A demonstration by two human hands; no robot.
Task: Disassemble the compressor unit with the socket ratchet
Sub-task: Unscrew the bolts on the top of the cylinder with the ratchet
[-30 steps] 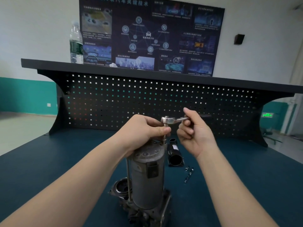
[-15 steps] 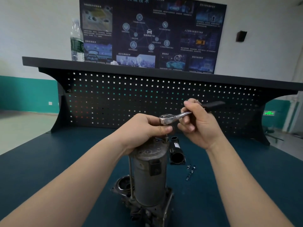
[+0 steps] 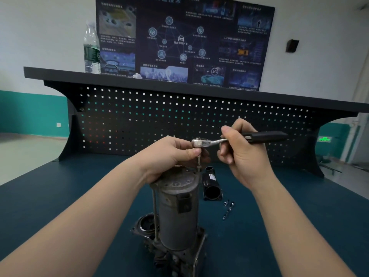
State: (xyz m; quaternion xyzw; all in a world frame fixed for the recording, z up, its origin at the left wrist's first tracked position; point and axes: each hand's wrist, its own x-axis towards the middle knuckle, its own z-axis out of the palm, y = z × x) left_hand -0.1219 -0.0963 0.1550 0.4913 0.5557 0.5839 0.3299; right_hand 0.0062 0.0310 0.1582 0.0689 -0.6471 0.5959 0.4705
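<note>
Both forearms are bare up to the bottom edge of the view, with no sleeve showing. The left hand (image 3: 169,154) and the right hand (image 3: 242,154) wear no gloves. The fingernails are short and plain.

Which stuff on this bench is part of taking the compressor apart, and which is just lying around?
In use: compressor unit, socket ratchet, left hand, right hand.
Lying about: black tube-shaped part, loose bolts, water bottle.
</note>
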